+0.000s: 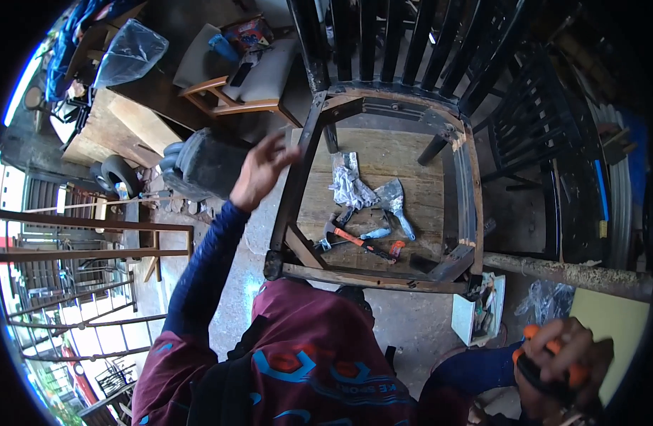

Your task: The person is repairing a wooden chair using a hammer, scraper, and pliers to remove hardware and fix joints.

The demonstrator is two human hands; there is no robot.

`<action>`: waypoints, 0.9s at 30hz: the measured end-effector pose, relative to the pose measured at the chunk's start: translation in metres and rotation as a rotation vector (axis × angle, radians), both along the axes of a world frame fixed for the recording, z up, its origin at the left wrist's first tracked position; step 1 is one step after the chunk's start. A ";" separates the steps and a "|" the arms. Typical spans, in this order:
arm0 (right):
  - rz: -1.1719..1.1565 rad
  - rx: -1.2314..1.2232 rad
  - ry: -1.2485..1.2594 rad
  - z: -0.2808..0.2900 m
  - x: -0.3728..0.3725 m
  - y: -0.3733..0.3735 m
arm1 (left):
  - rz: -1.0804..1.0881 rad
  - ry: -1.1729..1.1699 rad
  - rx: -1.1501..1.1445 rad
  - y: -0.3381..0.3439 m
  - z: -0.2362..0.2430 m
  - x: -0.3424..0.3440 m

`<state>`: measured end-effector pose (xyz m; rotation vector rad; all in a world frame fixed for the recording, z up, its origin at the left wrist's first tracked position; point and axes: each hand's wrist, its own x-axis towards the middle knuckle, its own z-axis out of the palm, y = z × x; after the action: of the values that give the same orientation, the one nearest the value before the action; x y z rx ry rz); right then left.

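Over a wooden board (394,153), a chair frame (387,91) stands beside left fingers (287,155).

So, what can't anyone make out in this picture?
All in the head view:
Orange-and-black tool: its full shape is hidden by the right hand wrapped around it.
Left hand: blurred, so whether it touches the chair frame is unclear.
Backrest: its top is cut off by the upper edge.
White box: its contents are too small to identify.
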<state>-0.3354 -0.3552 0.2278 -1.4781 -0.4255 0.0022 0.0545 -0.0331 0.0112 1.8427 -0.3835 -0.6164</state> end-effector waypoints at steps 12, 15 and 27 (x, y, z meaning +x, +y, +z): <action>-1.600 -0.375 0.603 -0.243 0.057 0.325 | -0.425 -0.284 -0.873 -0.173 0.193 0.235; -1.513 0.208 0.867 -0.234 0.114 0.365 | -0.370 -0.199 -0.918 -0.184 0.176 0.227; -1.735 0.591 0.725 -0.225 0.181 0.379 | -0.439 -0.364 -1.002 -0.179 0.180 0.243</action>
<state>-0.1543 0.0240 0.0025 -0.7592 1.3871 -0.8489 0.2978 -0.2124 0.1915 0.8833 -1.1262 -0.2656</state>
